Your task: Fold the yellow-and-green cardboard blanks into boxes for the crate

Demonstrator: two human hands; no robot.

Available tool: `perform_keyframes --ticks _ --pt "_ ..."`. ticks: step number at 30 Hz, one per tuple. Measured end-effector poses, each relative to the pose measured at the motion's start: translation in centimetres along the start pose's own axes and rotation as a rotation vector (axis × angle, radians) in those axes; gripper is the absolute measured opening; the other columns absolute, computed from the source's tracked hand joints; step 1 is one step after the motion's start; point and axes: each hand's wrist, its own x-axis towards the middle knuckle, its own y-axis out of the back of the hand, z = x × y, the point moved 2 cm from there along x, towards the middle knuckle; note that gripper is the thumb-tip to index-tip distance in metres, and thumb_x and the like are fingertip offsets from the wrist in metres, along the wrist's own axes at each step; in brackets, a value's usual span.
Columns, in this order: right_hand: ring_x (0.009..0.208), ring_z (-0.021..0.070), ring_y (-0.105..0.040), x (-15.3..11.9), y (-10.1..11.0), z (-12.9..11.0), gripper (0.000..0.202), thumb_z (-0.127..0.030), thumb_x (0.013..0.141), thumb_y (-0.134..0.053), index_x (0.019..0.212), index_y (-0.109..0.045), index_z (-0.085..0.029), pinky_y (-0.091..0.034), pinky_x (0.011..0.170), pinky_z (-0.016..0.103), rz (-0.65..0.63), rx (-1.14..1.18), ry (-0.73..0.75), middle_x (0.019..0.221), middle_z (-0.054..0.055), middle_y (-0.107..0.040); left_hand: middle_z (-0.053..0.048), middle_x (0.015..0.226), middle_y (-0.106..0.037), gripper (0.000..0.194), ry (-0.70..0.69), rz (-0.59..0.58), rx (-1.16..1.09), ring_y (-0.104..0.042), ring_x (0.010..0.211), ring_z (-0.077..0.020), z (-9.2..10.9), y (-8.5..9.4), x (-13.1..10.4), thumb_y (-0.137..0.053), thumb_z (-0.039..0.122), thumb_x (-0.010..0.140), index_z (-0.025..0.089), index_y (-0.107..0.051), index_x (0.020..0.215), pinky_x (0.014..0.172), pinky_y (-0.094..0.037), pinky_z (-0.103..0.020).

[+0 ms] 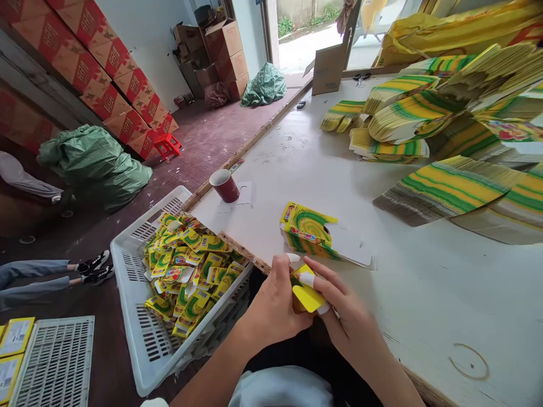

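Note:
Between my two hands, just over the table's near edge, is a small yellow cardboard box [309,298] with an end flap standing out. My left hand [274,302] grips it from the left, fingers curled and a white covering on one fingertip. From the right, my right hand [345,308] closes on the same box, also with a white-covered fingertip. Much of the box is hidden by my fingers. Just beyond my hands lies a stack of flat yellow-green cartons [309,230] with white flaps. To my left, a white plastic crate [129,294] holds many small yellow-green boxes [193,271].
A maroon cup [224,186] stands at the table's left edge. Bundles of flat cartons [449,186] cover the table's right side. Green sacks [95,164], a red stool [168,146] and stacked red boxes [106,73] are on the floor. Another person's legs [38,277] show at left.

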Motion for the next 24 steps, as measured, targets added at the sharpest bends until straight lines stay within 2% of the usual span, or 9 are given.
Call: perform_keyframes --ticks 3,7,11,15,21,24 --pt "0.128 0.0237 -0.061 0.0 0.5 0.4 0.042 -0.009 0.095 -0.048 0.132 -0.056 -0.028 -0.059 0.095 0.035 0.020 -0.028 0.000 0.144 0.016 -0.057 -0.011 0.115 -0.059 0.057 0.035 0.040 0.137 -0.059 0.111 -0.0300 0.1 0.6 -0.3 -0.068 0.018 0.068 0.022 -0.041 0.118 0.094 -0.050 -0.048" --pt "0.134 0.0261 -0.055 -0.5 0.3 0.8 0.037 -0.010 0.096 -0.046 0.128 -0.058 -0.026 -0.058 0.097 0.039 -0.071 -0.043 0.008 0.155 0.018 -0.045 -0.007 0.105 -0.068 0.044 0.080 0.060 0.134 -0.066 0.100 -0.0265 0.4 1.6 -0.5 -0.074 0.029 0.070 0.022 -0.053 0.108 0.089 -0.053 -0.042" --pt "0.130 0.0255 -0.059 -0.2 1.4 0.7 0.026 -0.015 0.097 -0.048 0.114 -0.065 -0.026 -0.059 0.094 0.038 -0.149 -0.013 -0.045 0.152 0.014 -0.050 -0.005 0.100 -0.072 0.053 0.093 0.052 0.181 -0.068 0.095 -0.0280 0.9 2.3 -0.4 -0.082 0.037 0.063 0.022 -0.057 0.107 0.085 -0.054 -0.041" --pt "0.127 0.0256 -0.061 0.4 2.6 0.3 0.022 -0.016 0.095 -0.053 0.110 -0.066 -0.028 -0.060 0.091 0.036 -0.229 -0.029 -0.060 0.147 0.012 -0.053 -0.005 0.100 -0.073 0.059 0.027 0.076 0.230 -0.067 0.095 -0.0289 1.4 2.7 -0.2 -0.085 0.041 0.059 0.022 -0.059 0.109 0.087 -0.053 -0.043" --pt "0.128 0.0266 -0.059 0.1 1.2 0.4 0.030 -0.013 0.097 -0.048 0.123 -0.056 -0.026 -0.059 0.093 0.039 -0.101 -0.070 0.013 0.150 0.017 -0.043 -0.005 0.102 -0.074 0.057 -0.032 0.155 0.224 -0.068 0.098 -0.0261 1.6 2.6 0.0 -0.083 0.038 0.064 0.022 -0.058 0.113 0.090 -0.053 -0.040" --pt "0.121 0.0248 -0.063 0.1 1.3 0.4 0.025 -0.014 0.098 -0.047 0.117 -0.058 -0.027 -0.060 0.089 0.036 -0.151 -0.050 -0.010 0.146 0.015 -0.044 -0.003 0.100 -0.074 0.062 -0.032 0.125 0.230 -0.068 0.095 -0.0252 1.2 2.7 -0.1 -0.085 0.035 0.060 0.023 -0.058 0.114 0.090 -0.053 -0.040"
